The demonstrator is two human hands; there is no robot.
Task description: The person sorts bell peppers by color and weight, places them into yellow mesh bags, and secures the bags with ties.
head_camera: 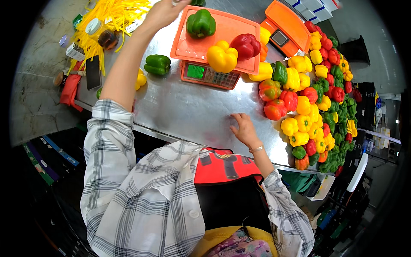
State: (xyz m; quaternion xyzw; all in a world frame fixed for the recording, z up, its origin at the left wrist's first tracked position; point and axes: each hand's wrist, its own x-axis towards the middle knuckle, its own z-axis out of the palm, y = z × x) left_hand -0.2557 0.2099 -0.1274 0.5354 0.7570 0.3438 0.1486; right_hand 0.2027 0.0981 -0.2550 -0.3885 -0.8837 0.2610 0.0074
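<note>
My left hand reaches to the far edge of the view, partly cut off beside a dark green pepper; whether it holds anything is not visible. My right hand hovers at or just above the steel tabletop, fingers a little curled and apart, holding nothing. Between them stands an orange digital scale with a lit green display. On its tray sit a green bell pepper, a yellow bell pepper and a red bell pepper. Left of the scale lies another green pepper.
A large heap of mixed bell peppers covers the table's right side. A second orange scale stands behind it. At far left are yellow strips, a lidded jar, a phone and a red pouch.
</note>
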